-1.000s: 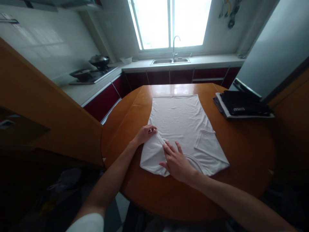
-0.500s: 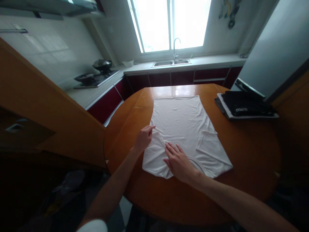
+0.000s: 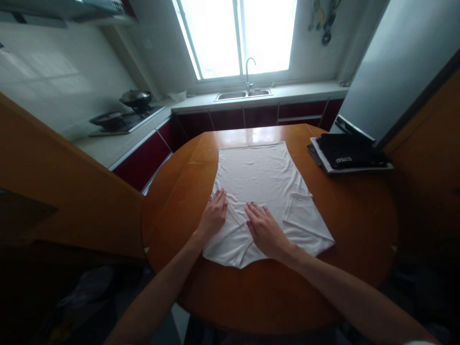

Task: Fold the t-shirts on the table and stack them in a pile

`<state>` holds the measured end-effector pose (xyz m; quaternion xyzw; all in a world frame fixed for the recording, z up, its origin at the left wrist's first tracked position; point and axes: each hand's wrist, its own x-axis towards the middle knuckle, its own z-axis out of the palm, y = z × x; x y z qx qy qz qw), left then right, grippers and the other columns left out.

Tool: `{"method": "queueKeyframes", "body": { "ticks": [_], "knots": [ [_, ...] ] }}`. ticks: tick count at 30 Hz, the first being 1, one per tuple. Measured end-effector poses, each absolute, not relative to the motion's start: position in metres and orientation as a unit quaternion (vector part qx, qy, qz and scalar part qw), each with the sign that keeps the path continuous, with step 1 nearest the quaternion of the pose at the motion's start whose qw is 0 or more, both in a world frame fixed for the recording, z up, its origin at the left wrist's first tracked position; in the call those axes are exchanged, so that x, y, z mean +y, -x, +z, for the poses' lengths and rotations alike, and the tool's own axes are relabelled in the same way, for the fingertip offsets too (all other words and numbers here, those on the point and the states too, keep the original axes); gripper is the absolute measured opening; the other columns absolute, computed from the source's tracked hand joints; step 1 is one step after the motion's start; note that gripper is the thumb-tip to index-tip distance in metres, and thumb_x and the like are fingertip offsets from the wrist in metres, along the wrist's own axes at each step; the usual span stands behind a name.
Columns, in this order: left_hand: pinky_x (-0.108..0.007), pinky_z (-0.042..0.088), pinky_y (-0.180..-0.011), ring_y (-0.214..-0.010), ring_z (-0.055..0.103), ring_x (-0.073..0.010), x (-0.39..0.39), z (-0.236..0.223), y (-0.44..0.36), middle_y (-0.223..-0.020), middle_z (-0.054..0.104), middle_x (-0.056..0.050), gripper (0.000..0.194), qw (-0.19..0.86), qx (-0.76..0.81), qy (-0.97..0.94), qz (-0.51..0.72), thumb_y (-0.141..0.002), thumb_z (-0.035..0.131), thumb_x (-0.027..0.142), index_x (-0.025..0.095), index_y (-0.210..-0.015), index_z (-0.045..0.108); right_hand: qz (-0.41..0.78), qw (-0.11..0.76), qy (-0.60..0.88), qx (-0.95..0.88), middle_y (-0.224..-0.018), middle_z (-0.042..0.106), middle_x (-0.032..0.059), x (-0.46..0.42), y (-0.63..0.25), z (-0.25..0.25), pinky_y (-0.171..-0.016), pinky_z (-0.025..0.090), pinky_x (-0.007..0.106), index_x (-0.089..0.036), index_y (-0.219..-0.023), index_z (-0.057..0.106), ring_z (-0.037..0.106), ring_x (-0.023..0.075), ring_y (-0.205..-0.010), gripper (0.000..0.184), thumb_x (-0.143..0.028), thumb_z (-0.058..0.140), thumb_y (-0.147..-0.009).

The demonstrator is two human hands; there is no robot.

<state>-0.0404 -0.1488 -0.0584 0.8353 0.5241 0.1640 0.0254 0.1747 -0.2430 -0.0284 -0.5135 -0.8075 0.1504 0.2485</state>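
A white T-shirt (image 3: 255,172) lies spread on the wooden table, its hem toward the window and its neck end toward me. Both sleeves are folded in over the body; the right-hand sleeve (image 3: 300,207) shows plainly. My left hand (image 3: 214,213) rests flat on the left sleeve area, fingers stretched out along the shirt's left edge. Flat on the middle of the shirt, near the neckline, lies my right hand (image 3: 265,230) with its fingers extended. It covers part of the neck opening. Small wrinkles run along the shirt's sides.
The round wooden table (image 3: 172,201) fills the middle. On its right side sits a stack of folded dark clothes (image 3: 348,151). Beyond are a counter with a sink (image 3: 244,95), a stove with a wok (image 3: 135,97) at left, and a fridge (image 3: 388,72) at right.
My left hand has gone from curled fingers at the sleeve's edge to lying flat on the fabric. My right hand stays on the shirt, slightly farther forward. The camera view has shifted.
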Motion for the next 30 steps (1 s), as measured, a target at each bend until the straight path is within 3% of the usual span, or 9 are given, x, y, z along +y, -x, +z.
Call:
{"method": "queueKeyframes", "body": {
  "ticks": [6, 14, 17, 19, 21, 25, 30],
  "knots": [
    [-0.053, 0.024, -0.122, -0.151, 0.025, -0.0343, -0.163, -0.075, 0.027, -0.159, 0.033, -0.024, 0.064, -0.035, 0.576, -0.809, 0.111, -0.103, 0.035, 0.043, 0.001, -0.150, 0.040, 0.104, 0.430, 0.596, -0.671, -0.150, 0.051, 0.0170, -0.206, -0.227, -0.015, -0.120, 0.032, 0.047, -0.010, -0.139, 0.057, 0.040, 0.0235, -0.144, 0.048, -0.018, 0.034, -0.097],
    [-0.055, 0.023, -0.121, -0.152, 0.022, -0.0381, -0.166, -0.076, 0.025, -0.160, 0.030, -0.026, 0.071, -0.026, 0.556, -0.824, 0.107, -0.100, 0.043, 0.053, 0.003, -0.149, 0.041, 0.047, 0.513, 0.602, -0.611, -0.138, 0.061, 0.0172, -0.194, -0.280, 0.003, -0.115, 0.039, 0.048, -0.012, -0.123, 0.067, 0.053, 0.0256, -0.133, 0.039, -0.022, 0.041, -0.095],
    [-0.049, 0.034, -0.117, -0.144, 0.038, -0.0323, -0.169, -0.055, 0.026, -0.151, 0.046, -0.019, 0.054, 0.024, 0.480, -0.860, 0.174, -0.099, 0.049, 0.046, 0.013, -0.142, 0.050, 0.009, 0.545, 0.603, -0.583, -0.129, 0.065, 0.0166, -0.201, -0.309, 0.014, -0.111, 0.042, 0.047, -0.013, -0.118, 0.068, 0.058, 0.0258, -0.125, 0.034, -0.024, 0.045, -0.094],
    [-0.041, 0.046, -0.106, -0.125, 0.056, -0.0264, -0.175, -0.043, 0.027, -0.131, 0.060, -0.012, 0.038, 0.080, 0.430, -0.877, 0.199, -0.097, 0.055, 0.041, 0.020, -0.129, 0.059, -0.006, 0.551, 0.605, -0.575, -0.123, 0.068, 0.0150, -0.212, -0.327, 0.014, -0.108, 0.045, 0.046, -0.015, -0.112, 0.069, 0.061, 0.0258, -0.118, 0.030, -0.025, 0.048, -0.093],
    [-0.034, 0.052, -0.092, -0.102, 0.064, -0.0215, -0.182, -0.037, 0.026, -0.110, 0.066, -0.006, 0.021, 0.135, 0.411, -0.881, 0.192, -0.094, 0.059, 0.034, 0.023, -0.111, 0.064, -0.008, 0.538, 0.616, -0.576, -0.118, 0.069, 0.0140, -0.224, -0.342, 0.006, -0.106, 0.046, 0.046, -0.016, -0.106, 0.070, 0.063, 0.0260, -0.114, 0.026, -0.025, 0.050, -0.092],
    [-0.027, 0.049, -0.075, -0.081, 0.062, -0.0173, -0.193, -0.041, 0.024, -0.089, 0.064, -0.001, 0.002, 0.167, 0.425, -0.872, 0.174, -0.089, 0.060, 0.023, 0.023, -0.089, 0.062, 0.001, 0.509, 0.649, -0.565, -0.112, 0.070, 0.0135, -0.247, -0.364, -0.031, -0.101, 0.048, 0.047, -0.017, -0.098, 0.070, 0.064, 0.0270, -0.108, 0.023, -0.026, 0.051, -0.090],
    [-0.026, 0.045, -0.069, -0.073, 0.059, -0.0162, -0.192, -0.045, 0.022, -0.083, 0.063, -0.001, 0.011, 0.151, 0.432, -0.871, 0.180, -0.091, 0.055, 0.022, 0.022, -0.082, 0.060, -0.006, 0.548, 0.664, -0.509, -0.103, 0.070, 0.0118, -0.260, -0.370, -0.063, -0.095, 0.050, 0.046, -0.018, -0.091, 0.069, 0.065, 0.0266, -0.099, 0.020, -0.024, 0.051, -0.087]
  ]
}}
